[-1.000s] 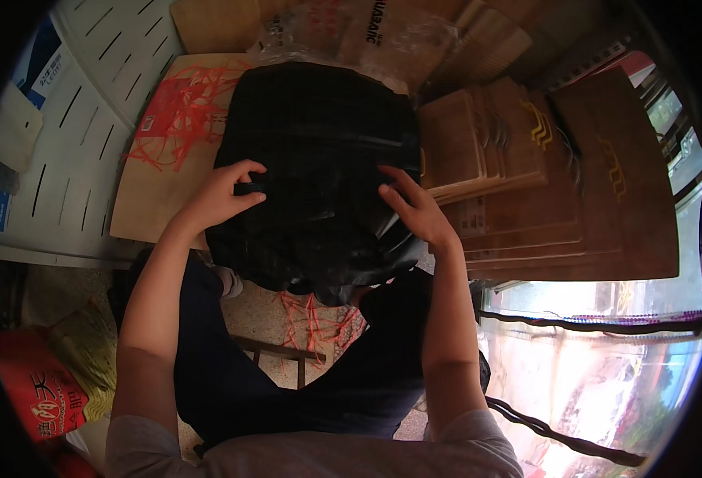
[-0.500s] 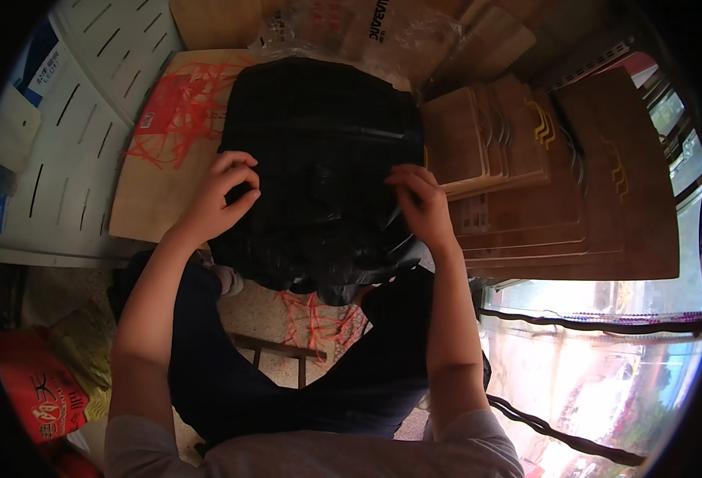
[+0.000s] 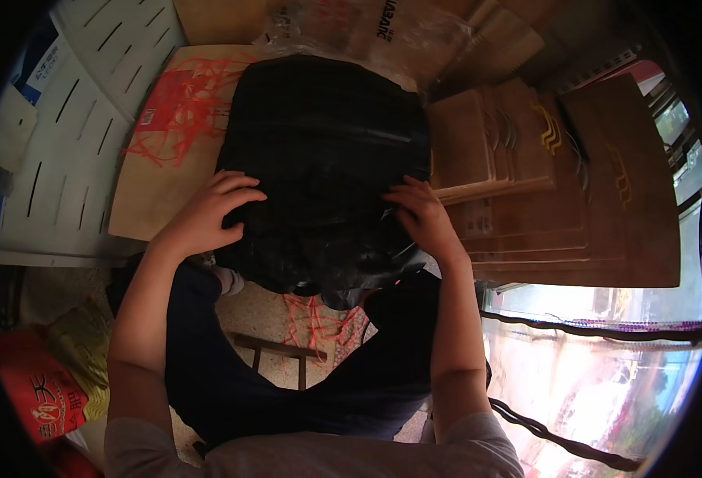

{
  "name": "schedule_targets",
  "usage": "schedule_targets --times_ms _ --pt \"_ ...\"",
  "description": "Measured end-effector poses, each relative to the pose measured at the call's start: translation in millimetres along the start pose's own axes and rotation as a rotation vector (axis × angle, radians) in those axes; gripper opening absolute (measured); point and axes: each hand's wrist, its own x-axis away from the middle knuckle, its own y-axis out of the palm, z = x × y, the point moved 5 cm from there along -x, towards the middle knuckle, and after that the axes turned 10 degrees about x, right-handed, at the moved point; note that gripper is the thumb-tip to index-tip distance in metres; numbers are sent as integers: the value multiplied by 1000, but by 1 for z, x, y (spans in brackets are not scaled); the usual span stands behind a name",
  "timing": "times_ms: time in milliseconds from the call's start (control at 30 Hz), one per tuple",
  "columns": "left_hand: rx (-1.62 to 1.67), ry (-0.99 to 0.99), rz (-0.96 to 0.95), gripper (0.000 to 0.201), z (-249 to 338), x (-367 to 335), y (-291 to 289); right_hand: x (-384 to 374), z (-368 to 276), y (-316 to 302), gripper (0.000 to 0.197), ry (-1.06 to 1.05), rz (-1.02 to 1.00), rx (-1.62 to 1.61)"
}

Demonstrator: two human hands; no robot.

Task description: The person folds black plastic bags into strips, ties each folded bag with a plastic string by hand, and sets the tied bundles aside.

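Black plastic bag (image 3: 323, 167) sits under both your hands: left hand (image 3: 207, 215) spread flat, right hand (image 3: 418, 211) pinching its edge. Press evenly, avoiding tears.

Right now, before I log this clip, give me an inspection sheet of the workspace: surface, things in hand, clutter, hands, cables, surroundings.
Surface: a flat brown cardboard sheet with tangled red string lying on it.
Things in hand: a large black plastic bag, glossy and wrinkled, lying over the cardboard and hanging toward the person's lap.
Clutter: a stack of brown paper bags at the right; a clear plastic bundle above the black bag.
Hands: left hand spread on the bag's left edge; right hand pinching its right edge.
Cables: dark cords at the lower right.
Surroundings: white slotted panels at the left; a red and yellow sack at the lower left.
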Motion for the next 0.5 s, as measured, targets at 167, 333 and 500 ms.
schedule_targets --times_ms 167,333,500 --pt "-5 54 127 45 -2 0 0 3 -7 -12 26 59 14 -201" --pt "239 16 96 26 -10 -7 -7 14 5 -16 27 292 -97 -406" --pt "268 -78 438 30 -28 -12 -4 9 7 -15 38 278 -38 -477"
